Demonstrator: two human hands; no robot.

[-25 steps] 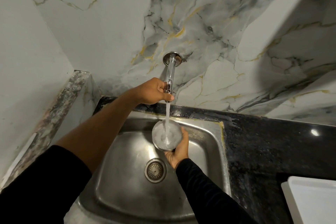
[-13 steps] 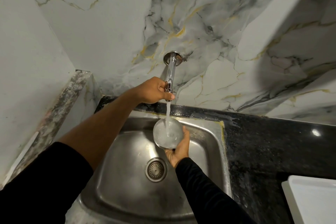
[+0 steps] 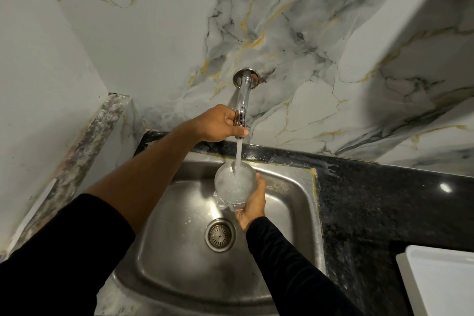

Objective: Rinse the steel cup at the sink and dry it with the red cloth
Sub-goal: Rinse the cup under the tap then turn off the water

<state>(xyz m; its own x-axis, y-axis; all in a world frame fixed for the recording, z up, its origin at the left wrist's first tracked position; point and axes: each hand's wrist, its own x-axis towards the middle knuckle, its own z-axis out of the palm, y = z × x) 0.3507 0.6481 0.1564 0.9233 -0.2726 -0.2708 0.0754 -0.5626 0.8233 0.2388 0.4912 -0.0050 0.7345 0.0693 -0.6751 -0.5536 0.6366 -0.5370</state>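
The steel cup (image 3: pixel 234 182) is upright over the steel sink (image 3: pixel 287 202), brim-full of churning water that spills over its near side. My right hand (image 3: pixel 252 206) grips it from below and the right. A stream of water falls into it from the chrome tap (image 3: pixel 242 102) that comes out of the marble wall. My left hand (image 3: pixel 218 124) is wrapped around the tap's end, at its handle. No red cloth is in view.
The sink's drain (image 3: pixel 220 235) lies below the cup. A black speckled counter (image 3: pixel 384 200) runs to the right, with a white tray (image 3: pixel 441 279) at its near right corner. A marble ledge (image 3: pixel 84 151) borders the sink on the left.
The cup has filled to the brim and water now runs over its edge. Both hands stay where they were.
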